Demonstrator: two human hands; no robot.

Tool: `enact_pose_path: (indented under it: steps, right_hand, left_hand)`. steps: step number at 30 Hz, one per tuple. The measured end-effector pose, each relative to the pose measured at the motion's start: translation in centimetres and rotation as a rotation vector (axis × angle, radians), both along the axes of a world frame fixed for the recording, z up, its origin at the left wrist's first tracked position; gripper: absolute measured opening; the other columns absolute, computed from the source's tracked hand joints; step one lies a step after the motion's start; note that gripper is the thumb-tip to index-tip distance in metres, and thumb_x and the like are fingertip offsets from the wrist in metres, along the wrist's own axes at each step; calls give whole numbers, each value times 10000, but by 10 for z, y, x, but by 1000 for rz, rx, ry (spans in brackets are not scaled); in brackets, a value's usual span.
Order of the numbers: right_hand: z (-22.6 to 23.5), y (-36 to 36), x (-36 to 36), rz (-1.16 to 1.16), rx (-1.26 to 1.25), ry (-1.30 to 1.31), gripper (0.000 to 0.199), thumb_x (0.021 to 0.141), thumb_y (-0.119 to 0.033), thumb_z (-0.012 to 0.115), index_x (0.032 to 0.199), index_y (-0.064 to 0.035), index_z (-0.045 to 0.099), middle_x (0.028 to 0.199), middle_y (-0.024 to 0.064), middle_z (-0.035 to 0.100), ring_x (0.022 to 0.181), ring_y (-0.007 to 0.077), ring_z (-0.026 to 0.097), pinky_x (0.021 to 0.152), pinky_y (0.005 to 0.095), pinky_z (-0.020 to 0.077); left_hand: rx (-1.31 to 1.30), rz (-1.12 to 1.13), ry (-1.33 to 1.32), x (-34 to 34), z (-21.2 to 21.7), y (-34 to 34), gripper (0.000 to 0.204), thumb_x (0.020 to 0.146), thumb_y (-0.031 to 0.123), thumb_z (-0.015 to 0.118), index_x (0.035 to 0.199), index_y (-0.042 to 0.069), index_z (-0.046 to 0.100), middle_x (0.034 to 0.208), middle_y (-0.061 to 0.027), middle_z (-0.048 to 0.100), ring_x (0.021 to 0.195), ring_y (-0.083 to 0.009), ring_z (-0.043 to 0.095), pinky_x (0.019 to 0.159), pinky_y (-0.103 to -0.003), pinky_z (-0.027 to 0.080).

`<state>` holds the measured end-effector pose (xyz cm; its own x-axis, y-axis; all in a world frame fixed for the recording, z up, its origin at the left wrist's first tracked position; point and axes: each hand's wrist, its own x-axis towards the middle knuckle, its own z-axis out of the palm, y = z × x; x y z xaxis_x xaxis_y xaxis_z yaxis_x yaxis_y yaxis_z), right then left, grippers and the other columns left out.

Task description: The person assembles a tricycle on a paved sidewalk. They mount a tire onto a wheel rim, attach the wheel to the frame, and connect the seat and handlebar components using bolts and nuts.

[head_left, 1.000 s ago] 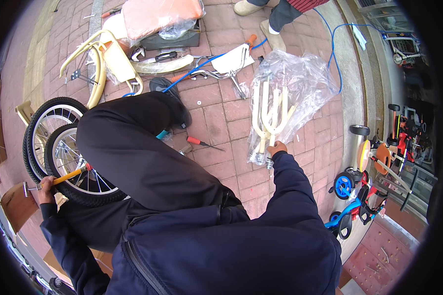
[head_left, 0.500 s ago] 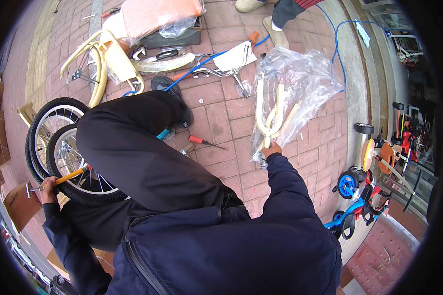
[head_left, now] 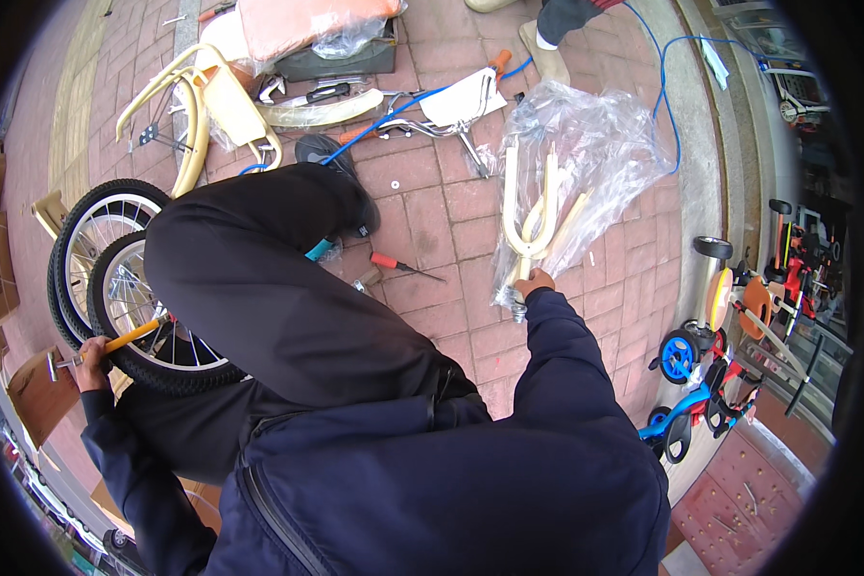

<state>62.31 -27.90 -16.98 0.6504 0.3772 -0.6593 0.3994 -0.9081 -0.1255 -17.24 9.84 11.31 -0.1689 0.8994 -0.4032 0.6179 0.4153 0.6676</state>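
Head view, the only one I have. Right hand (head_left: pixel 535 283) sits right of centre, grip clenched around the lower stem of the cream bicycle fork (head_left: pixel 531 206). The fork stands up and away from that grip, legs pointing toward the far side, still inside a clear plastic bag (head_left: pixel 600 144) that spreads out to the right of it on the brick floor (head_left: pixel 422 206).

Left hand (head_left: pixel 90 357) is at the near left edge, grip closed on a tool with a yellow handle (head_left: pixel 125 339). The yellow handle runs from the grip up and right, its end against the spokes of the nearer of two spoked wheels (head_left: pixel 139 307), which lean overlapping each other at left.

Between the hands: my dark-trousered knee (head_left: pixel 259 278) fills the centre. A red-handled screwdriver (head_left: pixel 398 264) lies on the bricks just left of the fork grip, apart from it. Far left, a cream bike frame (head_left: pixel 197 110); far centre, chrome handlebars with a blue cable (head_left: pixel 422 120). Another person's shoes (head_left: pixel 547 48) at the far edge. Small blue balance bikes (head_left: pixel 691 384) stand at the right, well apart from the fork.
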Motion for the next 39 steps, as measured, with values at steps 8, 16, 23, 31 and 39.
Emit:
enact_pose_path:
  steps: [8, 16, 23, 31, 39]
  right_hand:
    - [-3, 2, 12, -272, -120, 214, 460, 717, -237, 713, 1109, 1, 686, 880, 149, 728, 684, 216, 717, 684, 314, 568]
    - [-10, -5, 18, -272, -148, 270, 449, 754, -233, 720, 1125, 16, 671, 875, 145, 725, 663, 191, 708, 663, 310, 565]
    - [-1, -1, 4, 10, 39, 192, 384, 706, -246, 711, 959, 43, 699, 869, 192, 715, 832, 298, 700, 771, 357, 534]
    - [66, 72, -125, -88, 328, 751, 265, 776, -128, 699, 987, 23, 639, 783, 57, 655, 633, 113, 607, 563, 294, 506]
    - [44, 298, -149, 524, 405, 558, 350, 688, -239, 701, 939, 4, 685, 801, 212, 682, 763, 316, 678, 712, 402, 519]
  left_hand:
    - [-81, -32, -18, -11, 3, 2, 342, 941, 420, 570, 952, 89, 657, 766, 48, 453, 606, -54, 369, 547, -213, 276]
    - [-84, 51, -4, -3, 5, -1, 344, 941, 400, 549, 936, 74, 659, 798, 42, 474, 624, -49, 383, 559, -215, 283]
    - [-52, 21, 6, 10, 9, -3, 359, 885, 413, 611, 920, 59, 664, 692, 40, 472, 550, -48, 383, 508, -219, 271]
    - [-43, -75, 81, 55, 22, -8, 309, 885, 284, 583, 869, -13, 664, 807, -29, 618, 767, -111, 555, 725, -237, 423]
    - [49, -66, 35, 88, 36, -17, 237, 846, 225, 662, 831, -9, 697, 688, -33, 631, 608, -103, 543, 579, -255, 419]
